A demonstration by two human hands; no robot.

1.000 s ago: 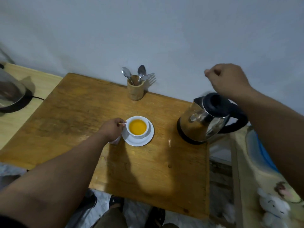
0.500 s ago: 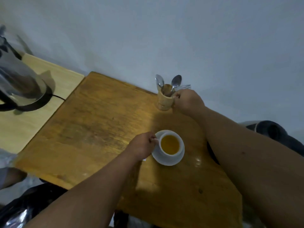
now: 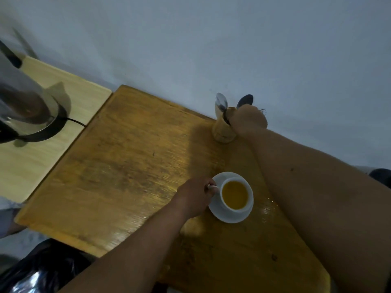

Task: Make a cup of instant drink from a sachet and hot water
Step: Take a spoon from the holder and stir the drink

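A white cup [image 3: 236, 208] of orange-yellow drink stands on a white saucer [image 3: 220, 214] on the wooden table [image 3: 131, 166]. My left hand [image 3: 195, 197] pinches the cup's handle from the left. Against the wall stands a wooden cutlery holder [image 3: 222, 132] with spoons and a fork. My right hand [image 3: 248, 119] is closed in a fist over the holder's top. One spoon's bowl [image 3: 245, 100] rises straight out of the fist; a second spoon [image 3: 221, 102] leans to the left of it. Fork tines [image 3: 262, 111] peek out behind my knuckles.
A steel pot on a black base [image 3: 27, 115] with a cord sits on a pale side table [image 3: 31, 166] at the left. The dark top of the kettle [image 3: 380, 176] shows past my right forearm. A black bag [image 3: 42, 269] lies at the bottom left.
My right hand went from above the kettle to the cutlery holder and closed over its top. The view swung left, hiding most of the kettle. My left hand stayed on the cup handle.
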